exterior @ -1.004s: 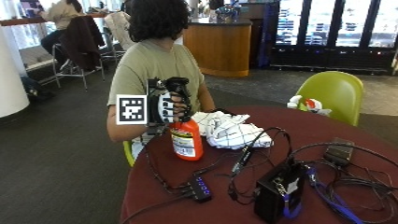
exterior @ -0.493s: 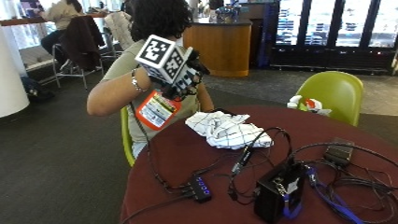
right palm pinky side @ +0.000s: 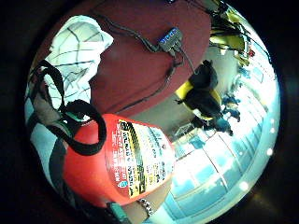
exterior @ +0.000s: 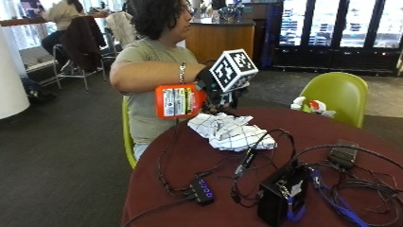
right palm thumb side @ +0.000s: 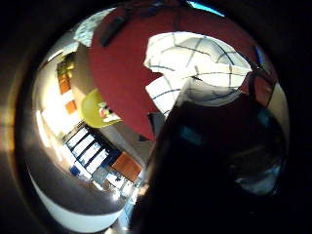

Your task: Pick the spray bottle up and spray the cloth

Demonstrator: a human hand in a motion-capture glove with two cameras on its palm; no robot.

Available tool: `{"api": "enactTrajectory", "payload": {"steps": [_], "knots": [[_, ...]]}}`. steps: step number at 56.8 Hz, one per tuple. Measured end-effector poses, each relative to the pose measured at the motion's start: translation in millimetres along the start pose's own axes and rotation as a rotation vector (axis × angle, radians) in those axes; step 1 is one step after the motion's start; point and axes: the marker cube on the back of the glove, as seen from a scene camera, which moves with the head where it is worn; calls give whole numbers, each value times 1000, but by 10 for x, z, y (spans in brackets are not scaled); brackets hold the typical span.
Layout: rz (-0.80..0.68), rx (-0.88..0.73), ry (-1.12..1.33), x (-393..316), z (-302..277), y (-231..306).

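Even indoor light in outside view; window glare beyond the table (right palm pinky side: 140,51); thumb-side palm view half shadowed, edges warped.

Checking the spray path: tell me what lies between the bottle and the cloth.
Nothing. In the outside view the bottle, held sideways by the right hand, hangs just above the cloth.
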Motion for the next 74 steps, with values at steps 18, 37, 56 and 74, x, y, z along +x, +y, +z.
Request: {"api": "enactTrajectory", "payload": {"steps": [18,37,56,74], "knots": [[88,-169,107,-169,575,-494],[-107,-46,-32,-406,232,-126],[-623,360,-516,-1191,-473,484],[-907,757,-1127,-2303,-473,-275]]}}
